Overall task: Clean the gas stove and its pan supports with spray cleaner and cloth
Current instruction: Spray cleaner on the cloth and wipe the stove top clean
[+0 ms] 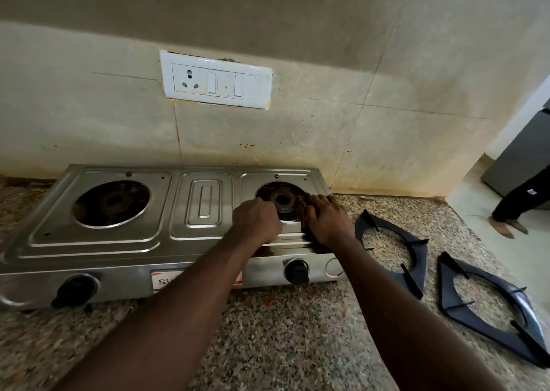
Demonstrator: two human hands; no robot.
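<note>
- The gas stove (166, 227), a two-burner stainless-steel unit, sits on the speckled granite tabletop (282, 331) with its back against the tiled wall (297, 140).
- Both burner wells are bare: the left burner (111, 203) and the right burner (282, 200) have no supports over them.
- The two dark pan supports lie flat on the tabletop to the stove's right, the nearer support (393, 247) just beside the stove and the farther support (488, 310) beyond it toward the edge.
- The left hand (256, 221) is curled into a loose fist at the left rim of the right burner; whether it grips anything, I cannot tell.
- The right hand (327, 218) lies with fingers spread and flat at that burner's right rim, holding nothing visible.
- Two black knobs (296, 271) sit on the stove's front panel.
- A white switch-and-socket plate (215, 79) is mounted on the wall above.
- Another person's dark-clad leg and bare foot (509, 227) show at far right.
</note>
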